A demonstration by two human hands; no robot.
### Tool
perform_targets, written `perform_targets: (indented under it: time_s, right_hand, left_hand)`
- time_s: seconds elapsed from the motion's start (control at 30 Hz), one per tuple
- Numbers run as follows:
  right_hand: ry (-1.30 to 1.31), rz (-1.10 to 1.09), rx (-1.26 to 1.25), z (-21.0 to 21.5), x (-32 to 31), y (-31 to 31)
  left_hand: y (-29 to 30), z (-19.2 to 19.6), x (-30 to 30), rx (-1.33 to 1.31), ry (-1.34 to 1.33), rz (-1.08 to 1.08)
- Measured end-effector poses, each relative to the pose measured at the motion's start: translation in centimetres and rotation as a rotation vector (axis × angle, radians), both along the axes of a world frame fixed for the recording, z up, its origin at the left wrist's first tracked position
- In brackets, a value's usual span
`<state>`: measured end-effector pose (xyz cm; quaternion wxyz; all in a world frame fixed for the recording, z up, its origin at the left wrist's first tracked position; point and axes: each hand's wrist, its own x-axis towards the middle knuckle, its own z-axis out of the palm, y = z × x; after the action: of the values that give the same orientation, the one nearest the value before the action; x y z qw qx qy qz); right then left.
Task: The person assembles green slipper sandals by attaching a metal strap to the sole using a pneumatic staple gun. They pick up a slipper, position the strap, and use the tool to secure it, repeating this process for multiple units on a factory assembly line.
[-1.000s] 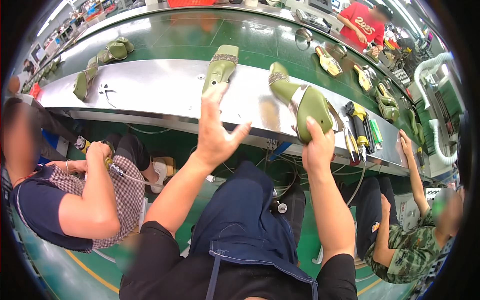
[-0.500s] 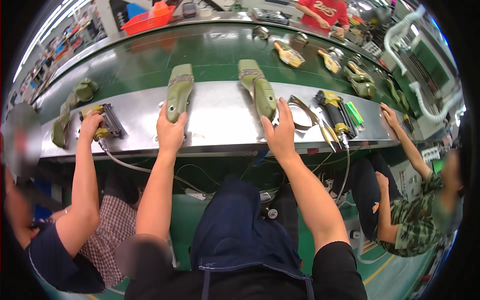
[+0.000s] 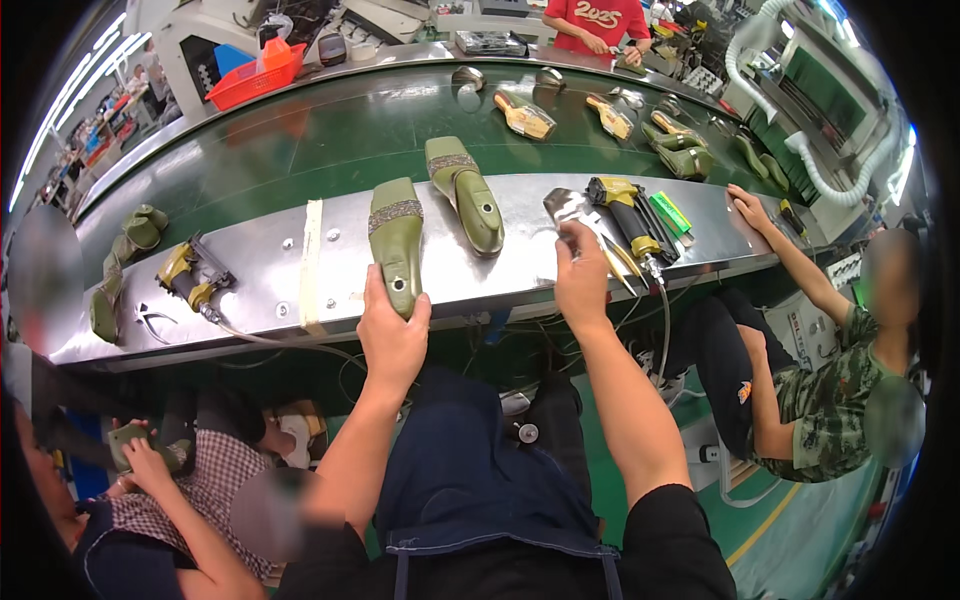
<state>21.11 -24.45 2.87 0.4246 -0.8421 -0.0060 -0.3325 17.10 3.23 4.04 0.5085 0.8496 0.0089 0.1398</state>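
Note:
My left hand [image 3: 393, 335] is closed round the near end of a green shoe last [image 3: 397, 245] with a glittery band across it. The last lies on the metal ledge, pointing away from me. Just right of it rests a second green last [image 3: 470, 205] with a similar band, touched by neither hand. My right hand [image 3: 585, 280] has its fingers curled at a shiny, curved strap [image 3: 567, 206], pinching its near edge; motion blurs the strap. Beside that hand lie pliers [image 3: 622, 262] and a yellow-black air stapler [image 3: 627, 215] with a hose.
A green box [image 3: 670, 214] sits beyond the stapler. Another air stapler [image 3: 190, 277] and more lasts [image 3: 120, 270] are at left. Lasts and wooden-soled pieces [image 3: 525, 115] stand on the green belt [image 3: 330, 150]. Co-workers sit on both sides; one's hand [image 3: 748, 208] touches the ledge.
Both lasts now sit closer together, the left one nearer me. My right hand has left its last and reached the strap. The left co-worker has let go of the stapler.

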Motion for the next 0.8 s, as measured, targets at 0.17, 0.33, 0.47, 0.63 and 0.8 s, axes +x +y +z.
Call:
perform_targets:
  time_s: [0.17,0.33,0.47,0.63,0.8]
  right_hand:
    - [-0.088,0.368,0.597,5.6,-2.8,1.9]
    - [-0.003,0.633,1.015,8.7,-5.3,4.4]
    - [0.221,0.774,1.091,9.7,-6.3,6.5]
    - [0.587,1.099,0.984,10.9,-5.8,8.5]
    - [0.597,1.045,0.881,11.3,-3.8,11.0]
  left_hand:
    - [0.8,-2.5,0.5,0.108,-0.098,-0.076]
    - [2.3,-0.8,-0.3,0.120,-0.135,-0.165]
    - [3.7,2.2,-1.1,-0.127,-0.316,-0.128]
    - [5.0,7.4,-0.1,-0.190,-0.403,-0.483]
    - [5.6,8.7,2.6,-0.334,0.016,-0.719]
